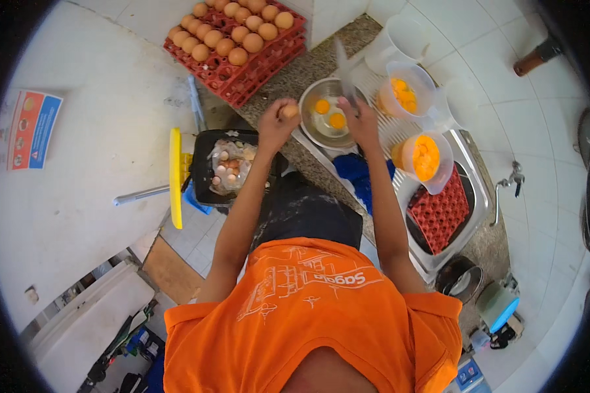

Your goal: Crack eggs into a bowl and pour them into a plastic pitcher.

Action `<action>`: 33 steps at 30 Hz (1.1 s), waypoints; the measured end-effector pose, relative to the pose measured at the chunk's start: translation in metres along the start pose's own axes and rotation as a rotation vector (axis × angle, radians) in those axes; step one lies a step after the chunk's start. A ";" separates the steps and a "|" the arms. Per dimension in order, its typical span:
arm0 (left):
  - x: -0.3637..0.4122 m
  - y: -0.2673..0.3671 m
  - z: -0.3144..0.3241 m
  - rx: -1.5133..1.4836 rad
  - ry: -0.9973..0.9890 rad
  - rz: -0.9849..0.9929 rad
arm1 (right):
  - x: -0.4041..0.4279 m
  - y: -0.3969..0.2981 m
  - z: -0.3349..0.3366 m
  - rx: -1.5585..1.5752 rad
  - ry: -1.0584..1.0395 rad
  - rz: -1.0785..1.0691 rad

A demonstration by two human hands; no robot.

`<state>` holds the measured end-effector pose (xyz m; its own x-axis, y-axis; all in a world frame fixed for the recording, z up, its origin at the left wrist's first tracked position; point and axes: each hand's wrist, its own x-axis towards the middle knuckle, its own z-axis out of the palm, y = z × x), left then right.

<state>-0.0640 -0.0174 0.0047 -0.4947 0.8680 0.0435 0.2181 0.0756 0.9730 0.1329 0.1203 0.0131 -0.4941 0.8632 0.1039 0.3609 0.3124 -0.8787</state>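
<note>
My left hand (pixel 276 125) holds a brown egg (pixel 290 111) just left of a round steel bowl (pixel 307 128). In my right hand (pixel 363 123), over the bowl's right side, is a knife (pixel 345 66) with its blade pointing up and away, blurred. Two egg yolks (pixel 330 114) lie in clear egg white inside the bowl. To the right, one plastic measuring jug (pixel 425 91) and another plastic jug (pixel 442 169) contain several yolks. Several whole brown eggs (pixel 224 46) sit in a stack of red egg trays (pixel 236 81) at the back left.
A black bin (pixel 204 172) with discarded eggshells (pixel 231 169) stands below my left forearm. A yellow-headed tool (pixel 176 179) is beside it. On the right, a red egg tray (pixel 440 211) lies over the sink (pixel 479 196), near a tap (pixel 514 179). A blue cloth (pixel 356 174) lies at the counter's front.
</note>
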 end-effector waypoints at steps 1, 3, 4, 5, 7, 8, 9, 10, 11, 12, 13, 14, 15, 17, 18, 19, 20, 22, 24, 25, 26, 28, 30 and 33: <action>-0.010 -0.002 -0.018 0.084 0.004 0.006 | -0.007 0.003 -0.010 -0.088 0.070 -0.068; -0.038 0.000 -0.059 0.517 0.096 0.152 | -0.020 0.006 -0.019 -0.035 0.157 -0.089; -0.047 0.005 -0.073 0.938 0.188 0.290 | -0.026 0.004 -0.021 -0.019 0.150 -0.090; -0.043 0.007 -0.081 0.952 0.191 0.285 | -0.031 0.004 -0.022 -0.035 0.117 -0.015; -0.016 0.043 -0.088 0.549 0.334 0.279 | -0.038 0.003 -0.021 -0.056 0.087 0.067; 0.002 0.073 -0.087 0.473 0.341 0.207 | -0.040 0.004 -0.019 -0.087 0.082 0.063; 0.024 0.093 -0.085 0.394 0.353 0.139 | -0.040 0.004 -0.019 -0.119 0.077 0.053; 0.050 0.090 -0.088 0.573 0.420 0.302 | -0.040 0.000 -0.015 -0.117 0.068 0.040; 0.075 0.086 -0.092 0.754 0.484 0.465 | -0.040 -0.003 -0.010 -0.079 0.080 0.057; 0.090 0.082 -0.092 0.752 0.495 0.465 | -0.041 -0.004 -0.008 -0.044 0.098 0.078; 0.102 0.080 -0.090 0.849 0.426 0.401 | -0.041 -0.002 -0.007 -0.045 0.097 0.067; 0.108 0.077 -0.089 0.945 0.356 0.334 | -0.043 0.000 -0.007 -0.073 0.123 0.028; 0.108 0.078 -0.090 0.944 0.354 0.337 | -0.047 -0.003 -0.007 -0.100 0.155 0.001; 0.107 0.080 -0.094 0.850 0.260 0.308 | -0.048 -0.007 -0.019 -0.115 0.104 0.070; 0.106 0.083 -0.093 0.845 0.244 0.316 | -0.051 -0.009 -0.027 -0.133 0.060 0.148; 0.104 0.087 -0.091 0.811 0.337 0.423 | -0.054 -0.006 -0.027 -0.136 0.074 0.161; 0.101 0.089 -0.087 0.771 0.429 0.528 | -0.055 -0.004 -0.024 -0.151 0.192 0.008; 0.081 0.096 -0.066 0.519 0.352 0.400 | -0.064 -0.006 -0.019 -0.181 0.322 -0.129; 0.055 0.106 -0.033 0.180 0.143 0.051 | -0.072 -0.010 -0.014 -0.127 0.289 -0.105; 0.048 0.097 -0.016 -0.134 0.017 -0.107 | -0.073 -0.011 -0.012 -0.133 0.292 -0.102; 0.041 0.082 0.001 -0.446 -0.107 -0.264 | -0.073 -0.010 -0.009 -0.170 0.163 -0.006; 0.033 0.060 0.032 -0.598 -0.183 -0.559 | -0.074 -0.012 -0.004 -0.202 0.060 0.061; 0.025 0.029 0.050 -0.791 -0.164 -0.610 | -0.079 -0.029 0.004 -0.138 0.151 -0.011; 0.017 0.011 0.069 -0.937 -0.179 -0.644 | -0.084 -0.008 0.016 -0.175 0.147 -0.015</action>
<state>-0.0119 0.0322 0.0006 -0.1448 0.8637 -0.4827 -0.7796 0.2008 0.5932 0.1589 0.0387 0.0041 -0.3847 0.9023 0.1948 0.4921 0.3790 -0.7837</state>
